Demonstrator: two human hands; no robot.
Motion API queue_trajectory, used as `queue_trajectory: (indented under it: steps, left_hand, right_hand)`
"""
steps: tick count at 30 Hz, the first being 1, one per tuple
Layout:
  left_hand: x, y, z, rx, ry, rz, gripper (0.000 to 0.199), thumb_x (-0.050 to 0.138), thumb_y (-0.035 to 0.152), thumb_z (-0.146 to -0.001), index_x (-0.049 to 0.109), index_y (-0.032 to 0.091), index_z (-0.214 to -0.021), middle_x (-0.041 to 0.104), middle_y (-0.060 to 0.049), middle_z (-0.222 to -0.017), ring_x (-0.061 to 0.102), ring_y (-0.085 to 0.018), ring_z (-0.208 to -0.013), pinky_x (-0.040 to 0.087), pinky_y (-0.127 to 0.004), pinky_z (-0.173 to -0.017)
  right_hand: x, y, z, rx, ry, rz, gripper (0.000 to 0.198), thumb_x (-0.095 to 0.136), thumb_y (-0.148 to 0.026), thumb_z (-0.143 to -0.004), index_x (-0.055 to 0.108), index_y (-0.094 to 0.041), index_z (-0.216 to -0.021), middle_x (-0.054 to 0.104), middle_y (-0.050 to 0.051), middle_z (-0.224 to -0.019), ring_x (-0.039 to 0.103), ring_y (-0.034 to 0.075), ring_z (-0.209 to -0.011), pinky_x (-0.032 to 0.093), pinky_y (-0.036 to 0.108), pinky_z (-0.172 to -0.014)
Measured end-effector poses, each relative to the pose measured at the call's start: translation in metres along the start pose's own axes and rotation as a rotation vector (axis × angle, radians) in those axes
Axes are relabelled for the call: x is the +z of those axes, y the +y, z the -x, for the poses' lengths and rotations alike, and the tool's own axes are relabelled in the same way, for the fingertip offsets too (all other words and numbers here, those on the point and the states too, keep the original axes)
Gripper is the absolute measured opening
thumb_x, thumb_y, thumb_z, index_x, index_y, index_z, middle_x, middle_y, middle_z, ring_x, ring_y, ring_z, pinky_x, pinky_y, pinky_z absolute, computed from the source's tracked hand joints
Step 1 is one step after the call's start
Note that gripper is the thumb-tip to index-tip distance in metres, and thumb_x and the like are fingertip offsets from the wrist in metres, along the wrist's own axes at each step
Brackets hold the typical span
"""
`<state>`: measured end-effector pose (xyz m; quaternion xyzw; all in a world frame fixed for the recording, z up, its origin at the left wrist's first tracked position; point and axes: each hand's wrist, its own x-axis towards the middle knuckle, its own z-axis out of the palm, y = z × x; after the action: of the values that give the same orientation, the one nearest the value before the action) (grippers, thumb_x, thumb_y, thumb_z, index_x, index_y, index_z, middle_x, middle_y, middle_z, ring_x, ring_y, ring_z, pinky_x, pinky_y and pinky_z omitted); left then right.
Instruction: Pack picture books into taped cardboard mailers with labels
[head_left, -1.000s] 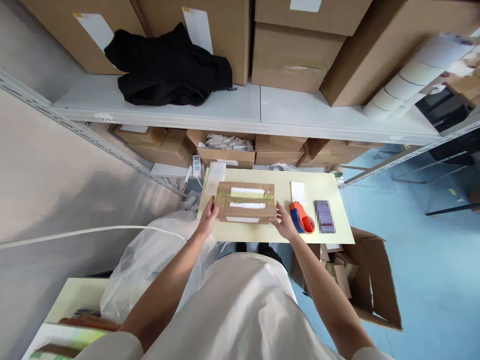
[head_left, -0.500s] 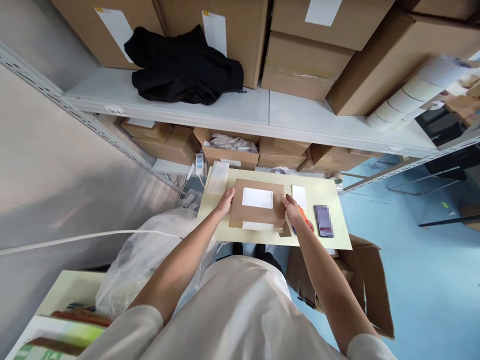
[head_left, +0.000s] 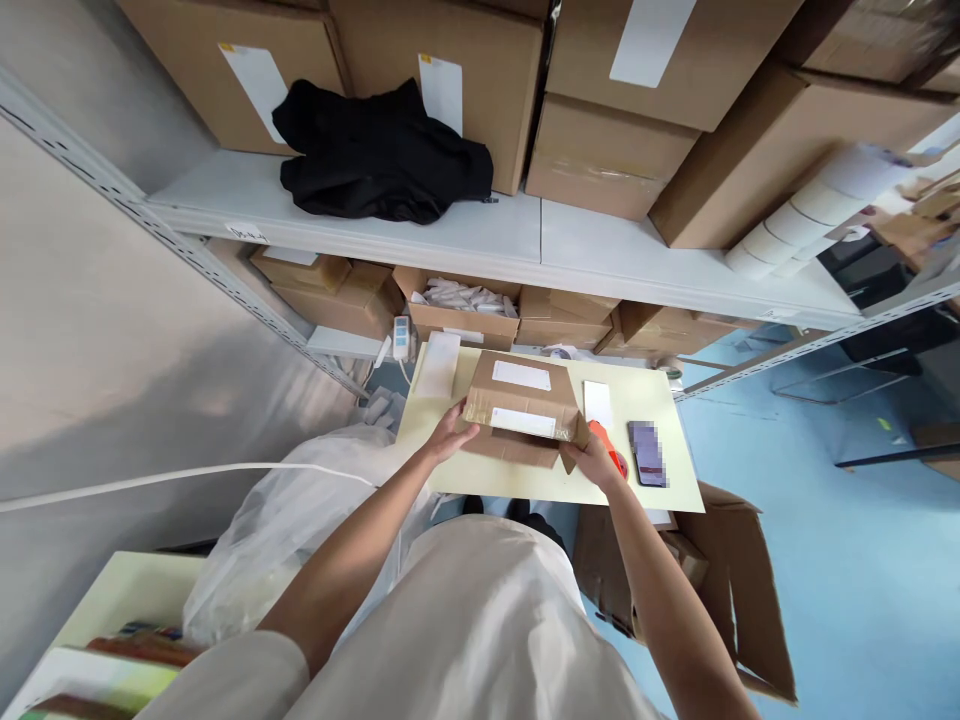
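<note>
Between my hands is a brown cardboard box (head_left: 484, 390) with one white label on top and another on the side facing me. Its near side is tipped into view, and a flap hangs open along the bottom front. My left hand (head_left: 452, 432) grips the left front corner, thumb on the near side. At the right front corner my right hand (head_left: 592, 458) holds the box near a loose flap. Beneath lies a pale yellow table (head_left: 517, 485). Close to my right hand is an orange-red tool (head_left: 606, 445), partly covered by the hand; its kind is unclear.
A phone (head_left: 646, 453) and a white card (head_left: 598, 402) lie on the table's right, a white sheet (head_left: 437, 365) on its left. Behind stands a grey shelf (head_left: 502, 235) with cardboard boxes, a black garment (head_left: 390, 155) and white rolls (head_left: 817, 210). An open carton (head_left: 757, 590) stands on the floor.
The box has tilted, its near side now facing me more. Both hands have shifted toward its front corners, lower in the view.
</note>
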<state>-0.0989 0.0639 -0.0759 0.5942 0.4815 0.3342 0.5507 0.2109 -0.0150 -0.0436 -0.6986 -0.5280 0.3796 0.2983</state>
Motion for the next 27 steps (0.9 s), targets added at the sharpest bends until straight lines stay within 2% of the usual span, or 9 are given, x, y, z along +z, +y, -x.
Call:
queue_trajectory:
  steps: [3,5,9,14,17,19,23,25,27]
  left_hand:
    - [0.003,0.033,-0.002,-0.047,0.149,-0.372,0.12,0.074,0.064,-0.052,0.018,0.015,-0.147,0.038,-0.02,-0.142,0.041,-0.035,-0.129,0.035,-0.045,-0.105]
    - [0.006,0.054,-0.001,-0.164,0.192,-0.588,0.122,0.073,0.062,-0.056,0.01,0.013,-0.148,0.038,-0.024,-0.142,0.046,-0.039,-0.124,0.04,-0.046,-0.098]
    - [0.014,0.075,-0.001,-0.313,0.106,-0.833,0.103,0.063,0.053,-0.069,0.009,0.011,-0.147,0.047,-0.025,-0.134,0.055,-0.038,-0.114,0.045,-0.044,-0.089]
    - [0.028,0.074,-0.004,-0.416,0.048,-0.91,0.113,0.065,0.054,-0.063,0.006,0.009,-0.147,0.046,-0.027,-0.134,0.052,-0.042,-0.115,0.043,-0.05,-0.089]
    - [0.024,0.068,-0.008,-0.393,0.069,-0.838,0.1,0.063,0.045,-0.068,0.013,0.009,-0.147,0.05,-0.027,-0.13,0.053,-0.043,-0.114,0.042,-0.051,-0.09]
    - [0.013,0.061,-0.011,-0.374,0.064,-0.656,0.082,0.055,0.042,-0.075,0.023,0.011,-0.144,0.057,-0.023,-0.122,0.055,-0.04,-0.112,0.042,-0.049,-0.09]
    - [-0.013,0.043,-0.011,-0.341,0.161,-0.259,0.058,0.047,0.034,-0.079,0.04,0.016,-0.134,0.066,-0.014,-0.107,0.061,-0.031,-0.102,0.044,-0.043,-0.089]
    - [-0.02,0.041,-0.006,-0.199,0.317,-0.34,0.064,0.055,0.031,-0.074,0.04,0.016,-0.135,0.061,-0.015,-0.117,0.056,-0.031,-0.11,0.041,-0.044,-0.096]
    - [-0.022,0.044,0.001,0.003,0.425,-0.578,0.066,0.061,0.026,-0.071,0.043,0.017,-0.134,0.052,-0.016,-0.13,0.044,-0.033,-0.125,0.029,-0.048,-0.107]
  right_hand:
    - [-0.013,-0.01,-0.008,-0.023,0.089,0.014,0.041,0.056,-0.034,-0.076,0.056,-0.02,-0.115,0.067,0.008,-0.1,0.062,0.025,-0.093,0.05,0.039,-0.081]
    - [-0.023,-0.015,-0.011,-0.057,0.104,-0.029,0.046,0.056,-0.034,-0.075,0.051,-0.021,-0.119,0.066,0.009,-0.107,0.06,0.025,-0.098,0.048,0.04,-0.085]
    - [-0.029,-0.019,-0.012,-0.002,0.082,-0.135,0.05,0.062,-0.032,-0.068,0.05,-0.021,-0.115,0.066,0.009,-0.106,0.06,0.023,-0.096,0.048,0.04,-0.084]
    - [-0.025,-0.024,-0.02,0.106,-0.002,-0.272,0.047,0.061,-0.028,-0.064,0.049,-0.02,-0.109,0.066,0.007,-0.1,0.061,0.023,-0.091,0.05,0.038,-0.078]
    - [-0.026,-0.019,-0.027,0.157,0.074,-0.103,0.05,0.061,-0.026,-0.062,0.05,-0.018,-0.11,0.066,0.009,-0.097,0.061,0.025,-0.088,0.049,0.039,-0.076]
    - [-0.027,-0.013,-0.029,0.176,0.148,0.017,0.056,0.06,-0.028,-0.064,0.047,-0.018,-0.118,0.065,0.01,-0.097,0.061,0.027,-0.088,0.049,0.04,-0.076]
    - [-0.022,-0.007,-0.021,0.014,0.379,0.32,0.066,0.054,-0.03,-0.075,0.032,-0.017,-0.136,0.058,0.017,-0.118,0.055,0.033,-0.108,0.044,0.049,-0.087]
    - [-0.018,-0.012,-0.014,-0.125,0.468,0.557,0.056,0.049,-0.025,-0.08,0.037,-0.018,-0.134,0.047,0.02,-0.133,0.043,0.036,-0.122,0.033,0.055,-0.097]
    - [-0.014,-0.018,-0.007,-0.235,0.397,0.77,0.041,0.044,-0.019,-0.084,0.049,-0.019,-0.125,0.05,0.018,-0.129,0.042,0.036,-0.121,0.028,0.056,-0.099]
